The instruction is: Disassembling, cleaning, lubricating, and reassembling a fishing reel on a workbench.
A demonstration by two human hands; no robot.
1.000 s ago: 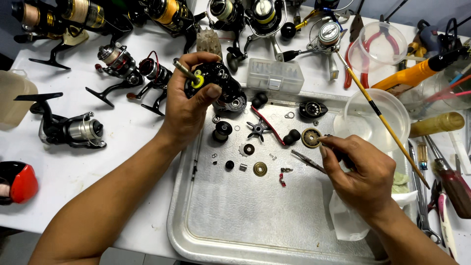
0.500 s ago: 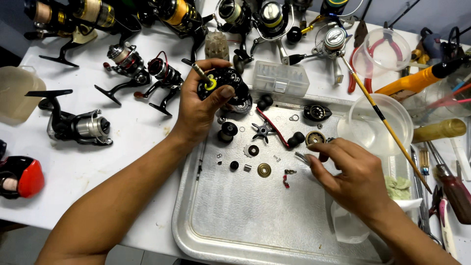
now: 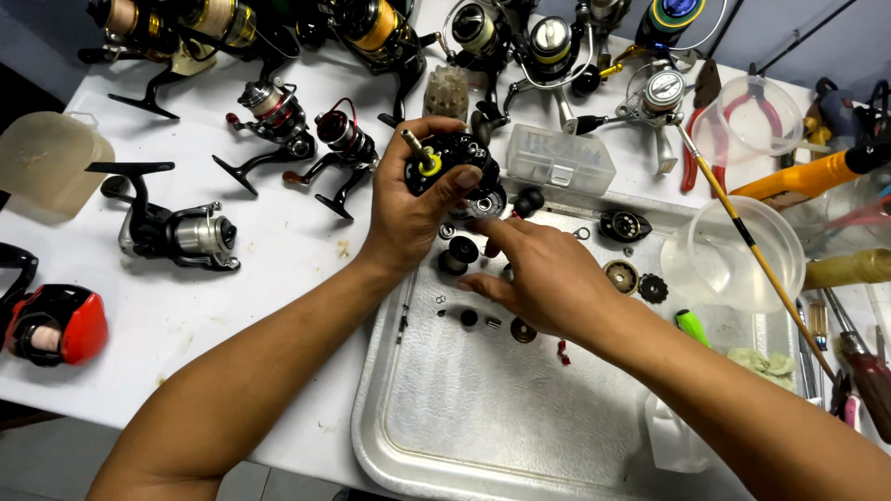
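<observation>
My left hand (image 3: 408, 218) sits just above the middle of the frame, fingers curled and clamped around a black reel body (image 3: 452, 167) with a yellow gear (image 3: 428, 165) showing on its face and a short shaft sticking up toward the upper left. I hold it over the upper left corner of the metal tray (image 3: 483, 408), which fills the lower middle of the frame. My right hand (image 3: 543, 274) comes in from the lower right and lies palm down over the top of the tray, fingers loosely spread and stretched left, gripping nothing that I can see; the fingertips reach toward two small black round parts (image 3: 457, 255) lying on the tray just below the reel body. More loose pieces lie around that hand: a brass washer (image 3: 522, 330) and a small red bit (image 3: 562, 352) just under it, a round brass-ringed part (image 3: 620, 275) and a black star-shaped wheel (image 3: 652, 289) to its right, a black side plate (image 3: 624, 225) above those. A clear plastic bowl (image 3: 742, 255) sits on the tray's right edge with a thin stick (image 3: 742, 237) leaning across it. To the left on the white table (image 3: 269, 269) stands a black and silver spinning reel (image 3: 176, 227), and a red and black reel (image 3: 51, 325) lies at the far left edge.
</observation>
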